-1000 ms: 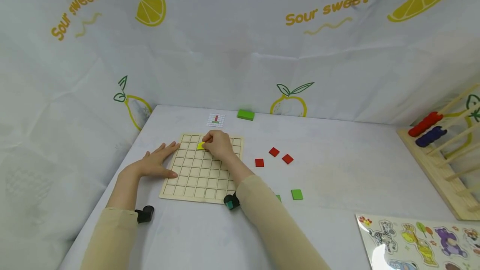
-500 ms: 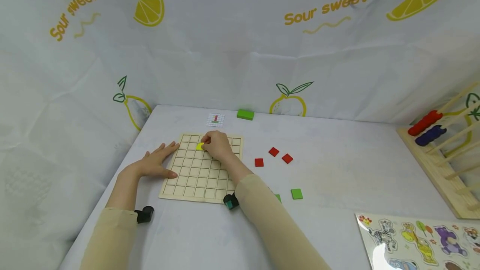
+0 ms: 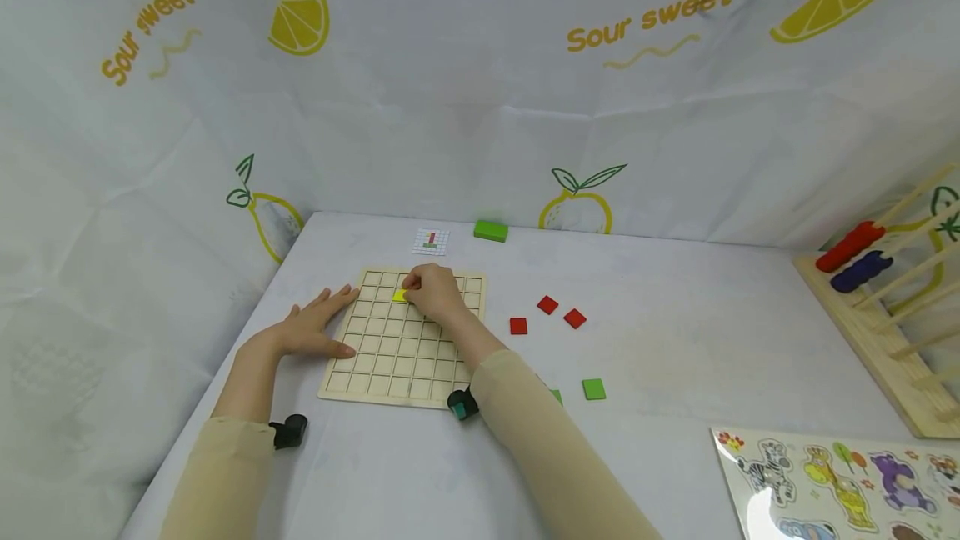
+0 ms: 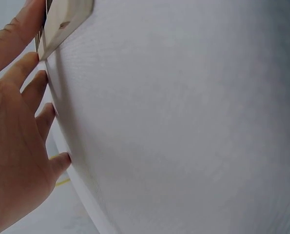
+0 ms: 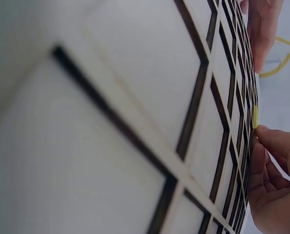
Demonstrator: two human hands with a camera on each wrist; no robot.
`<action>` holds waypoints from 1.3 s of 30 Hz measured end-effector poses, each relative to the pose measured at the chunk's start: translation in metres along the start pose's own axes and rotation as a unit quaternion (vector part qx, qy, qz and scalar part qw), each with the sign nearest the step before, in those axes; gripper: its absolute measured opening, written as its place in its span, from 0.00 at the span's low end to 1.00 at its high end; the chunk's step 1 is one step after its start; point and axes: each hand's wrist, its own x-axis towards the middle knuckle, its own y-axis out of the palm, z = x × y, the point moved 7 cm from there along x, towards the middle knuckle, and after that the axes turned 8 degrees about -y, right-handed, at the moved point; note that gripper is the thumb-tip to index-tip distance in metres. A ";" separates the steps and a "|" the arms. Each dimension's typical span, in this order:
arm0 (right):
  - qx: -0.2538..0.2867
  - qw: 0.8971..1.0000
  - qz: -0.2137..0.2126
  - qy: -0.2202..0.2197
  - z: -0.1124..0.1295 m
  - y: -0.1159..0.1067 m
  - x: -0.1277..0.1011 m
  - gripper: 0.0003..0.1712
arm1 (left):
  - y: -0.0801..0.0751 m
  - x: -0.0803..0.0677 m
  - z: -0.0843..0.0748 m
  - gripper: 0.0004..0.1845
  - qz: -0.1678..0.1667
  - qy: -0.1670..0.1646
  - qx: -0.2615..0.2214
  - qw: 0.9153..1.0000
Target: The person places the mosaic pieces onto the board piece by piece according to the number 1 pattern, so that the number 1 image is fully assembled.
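A wooden grid board (image 3: 390,347) lies on the white table, with a yellow square tile (image 3: 400,295) near its far side. My right hand (image 3: 437,294) reaches over the board, thumb and index finger pinching the right edge of that tile. In the right wrist view the fingertips meet the yellow tile (image 5: 255,117) low at the grid's surface. My left hand (image 3: 311,327) rests at the board's left edge, fingers spread, thumb on the border. The left wrist view has the left hand (image 4: 18,141) beside a corner of the board (image 4: 67,24).
Three red tiles (image 3: 547,305) lie right of the board, with a green tile (image 3: 594,389) nearer and another partly behind the right sleeve. A pattern card (image 3: 431,242) and a green block (image 3: 491,231) sit behind it. A bead frame (image 3: 870,340) and animal puzzle (image 3: 832,473) occupy the right.
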 end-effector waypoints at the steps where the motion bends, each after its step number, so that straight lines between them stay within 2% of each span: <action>1: 0.001 1.000 0.000 -0.003 0.000 0.000 0.000 0.07 | 0.000 0.000 0.000 0.58 0.000 -0.001 0.000 1.000; 7: 0.007 1.000 0.010 -0.015 0.000 -0.009 -0.003 0.08 | 0.002 -0.001 -0.001 0.58 -0.002 -0.005 0.003 1.000; 13: 0.011 1.000 0.014 -0.016 -0.006 -0.037 -0.004 0.10 | 0.000 -0.002 -0.003 0.58 -0.009 0.003 0.002 1.000; 21: -0.036 0.999 0.008 -0.014 -0.035 -0.081 -0.009 0.11 | -0.001 -0.002 -0.001 0.58 -0.016 0.001 0.001 1.000; 30: -0.054 0.998 0.009 -0.005 -0.073 -0.135 -0.024 0.13 | -0.002 -0.001 -0.002 0.58 -0.023 -0.002 0.009 1.000; 34: -0.079 0.997 0.027 -0.001 -0.086 -0.152 -0.031 0.13 | -0.002 -0.001 -0.002 0.58 -0.023 -0.002 0.006 1.000; 39: -0.084 0.994 0.074 0.008 -0.098 -0.163 -0.041 0.14 | -0.002 -0.002 -0.002 0.58 -0.022 -0.004 0.010 1.000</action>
